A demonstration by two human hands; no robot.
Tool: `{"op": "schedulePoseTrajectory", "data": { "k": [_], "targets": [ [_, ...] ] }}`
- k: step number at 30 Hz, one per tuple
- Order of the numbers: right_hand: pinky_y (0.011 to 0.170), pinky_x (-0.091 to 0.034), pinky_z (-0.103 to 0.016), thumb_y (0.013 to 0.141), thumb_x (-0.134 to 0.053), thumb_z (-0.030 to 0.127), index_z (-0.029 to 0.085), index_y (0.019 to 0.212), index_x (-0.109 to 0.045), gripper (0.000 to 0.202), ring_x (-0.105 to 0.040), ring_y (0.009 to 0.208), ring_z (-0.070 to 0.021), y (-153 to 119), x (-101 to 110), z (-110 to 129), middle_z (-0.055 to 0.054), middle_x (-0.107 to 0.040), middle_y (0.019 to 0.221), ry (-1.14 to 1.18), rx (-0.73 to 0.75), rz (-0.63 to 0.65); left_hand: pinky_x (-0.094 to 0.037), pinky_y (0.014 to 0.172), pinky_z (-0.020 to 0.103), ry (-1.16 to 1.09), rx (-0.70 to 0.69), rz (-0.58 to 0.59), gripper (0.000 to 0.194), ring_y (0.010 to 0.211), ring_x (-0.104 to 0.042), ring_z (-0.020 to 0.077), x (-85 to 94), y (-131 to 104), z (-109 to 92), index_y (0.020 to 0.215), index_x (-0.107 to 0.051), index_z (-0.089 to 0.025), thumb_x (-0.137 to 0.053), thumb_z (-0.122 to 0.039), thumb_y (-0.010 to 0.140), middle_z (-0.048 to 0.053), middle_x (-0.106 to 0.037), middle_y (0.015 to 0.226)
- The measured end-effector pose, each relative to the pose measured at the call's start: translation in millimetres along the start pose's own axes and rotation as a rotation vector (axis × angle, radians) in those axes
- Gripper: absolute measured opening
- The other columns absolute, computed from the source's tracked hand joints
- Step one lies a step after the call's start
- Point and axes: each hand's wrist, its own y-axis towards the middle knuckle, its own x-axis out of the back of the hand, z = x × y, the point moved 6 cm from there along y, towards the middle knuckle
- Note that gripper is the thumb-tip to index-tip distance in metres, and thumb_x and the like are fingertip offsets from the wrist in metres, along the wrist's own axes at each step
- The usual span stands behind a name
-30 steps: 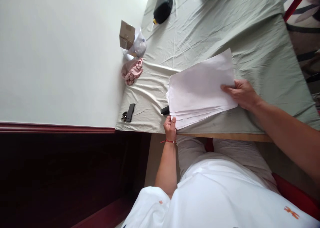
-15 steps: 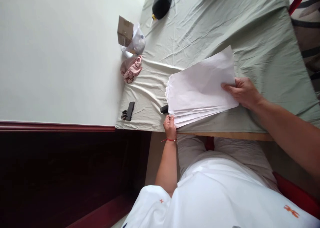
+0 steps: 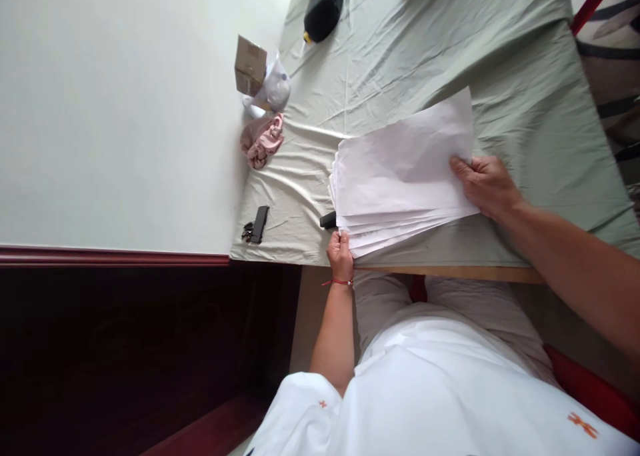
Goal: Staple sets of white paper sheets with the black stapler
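Several sheets of white paper (image 3: 400,173), loosely fanned, are held above the near side of the cloth-covered table. My left hand (image 3: 341,253), with a red string at its wrist, pinches their near left corner. At the right end my right hand (image 3: 487,183) grips the sheets, its thumb on top and the other fingers underneath, mostly hidden. The edges are staggered along the left and near sides. A black object (image 3: 328,220) pokes out from beneath the paper's left edge; most of it is covered, so its kind does not show.
On the green tablecloth (image 3: 400,56) lie a black case (image 3: 324,8), a pink cloth (image 3: 264,141) and a small black item with keys (image 3: 259,224). A cardboard box (image 3: 250,66) and a white plastic bag (image 3: 276,86) sit against the wall.
My right hand has shifted slightly right along with the sheets, whose top far corner has moved a little up and right. My left hand keeps its pinch at the corner.
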Motion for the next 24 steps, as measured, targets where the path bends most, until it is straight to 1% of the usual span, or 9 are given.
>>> {"op": "schedulePoseTrajectory", "data": {
  "k": [2, 6, 8, 10, 12, 15, 20, 24],
  "targets": [
    [0.042, -0.023, -0.022, 0.093, -0.065, 0.046, 0.016, 0.066, -0.063, 0.041, -0.035, 0.049, -0.0079, -2.9, 0.8, 3.9, 0.001, -0.045, 0.05, -0.043, -0.026, -0.01, -0.038, 0.061, 0.02, 0.017, -0.008, -0.011, 0.044, 0.063, -0.043, 0.0096, 0.9, -0.2, -1.0, 0.076, -0.054, -0.019, -0.068, -0.059, 0.089, -0.004, -0.046, 0.068],
    [0.043, -0.024, -0.022, 0.097, -0.061, 0.042, 0.018, 0.061, -0.056, 0.044, -0.034, 0.047, -0.0073, -6.3, 1.3, 7.8, 0.002, -0.04, 0.048, -0.083, -0.076, -0.021, -0.037, 0.06, 0.02, 0.027, -0.021, 0.0, 0.046, 0.062, -0.042, 0.0099, 0.0, -0.8, -3.6, 0.074, -0.052, -0.019, -0.067, -0.06, 0.089, -0.004, -0.045, 0.067],
    [0.042, -0.023, -0.022, 0.095, -0.063, 0.047, 0.018, 0.059, -0.053, 0.047, -0.033, 0.045, -0.0073, -7.0, 1.4, 8.4, 0.003, -0.038, 0.047, -0.111, -0.09, -0.023, -0.037, 0.06, 0.021, 0.035, -0.017, -0.011, 0.046, 0.063, -0.043, 0.0104, 0.1, -1.2, -4.5, 0.074, -0.053, -0.019, -0.067, -0.06, 0.088, -0.004, -0.045, 0.067],
    [0.04, -0.018, -0.023, 0.094, -0.063, 0.052, 0.019, 0.058, -0.051, 0.05, -0.03, 0.043, -0.007, -7.3, 2.4, 7.8, 0.003, -0.036, 0.046, -0.156, -0.107, -0.036, -0.037, 0.06, 0.022, 0.045, -0.007, -0.036, 0.046, 0.063, -0.044, 0.011, 0.9, -1.5, -4.8, 0.073, -0.053, -0.02, -0.069, -0.06, 0.087, -0.004, -0.045, 0.066],
    [0.039, -0.016, -0.024, 0.095, -0.06, 0.054, 0.019, 0.059, -0.051, 0.05, -0.028, 0.04, -0.007, -7.5, 3.7, 5.9, 0.003, -0.035, 0.044, -0.203, -0.135, -0.049, -0.037, 0.06, 0.022, 0.051, 0.002, -0.051, 0.046, 0.063, -0.045, 0.0113, 1.5, -1.9, -4.6, 0.072, -0.052, -0.02, -0.069, -0.06, 0.087, -0.004, -0.044, 0.065],
    [0.037, -0.015, -0.025, 0.098, -0.055, 0.053, 0.021, 0.062, -0.05, 0.049, -0.029, 0.036, -0.0082, -7.0, 5.0, 2.8, 0.004, -0.034, 0.042, -0.265, -0.178, -0.055, -0.037, 0.059, 0.022, 0.05, 0.0, -0.045, 0.048, 0.062, -0.044, 0.011, 1.2, -2.4, -4.7, 0.071, -0.05, -0.02, -0.068, -0.061, 0.087, -0.004, -0.043, 0.064],
    [0.035, -0.014, -0.026, 0.096, -0.055, 0.058, 0.023, 0.059, -0.045, 0.052, -0.028, 0.033, -0.0088, -5.1, 6.0, 0.4, 0.004, -0.032, 0.04, -0.302, -0.198, -0.06, -0.036, 0.058, 0.021, 0.041, 0.001, -0.028, 0.051, 0.061, -0.042, 0.0101, 1.2, -2.4, -5.0, 0.07, -0.05, -0.02, -0.069, -0.064, 0.086, -0.004, -0.044, 0.063],
    [0.035, -0.015, -0.027, 0.093, -0.058, 0.061, 0.023, 0.058, -0.048, 0.053, -0.028, 0.033, -0.0095, -4.8, 6.7, 1.3, 0.003, -0.033, 0.039, -0.274, -0.169, -0.048, -0.035, 0.056, 0.02, 0.017, 0.002, -0.011, 0.051, 0.059, -0.04, 0.0091, -0.2, -2.2, -5.9, 0.069, -0.049, -0.019, -0.069, -0.063, 0.086, -0.005, -0.043, 0.063]
  ]
}}
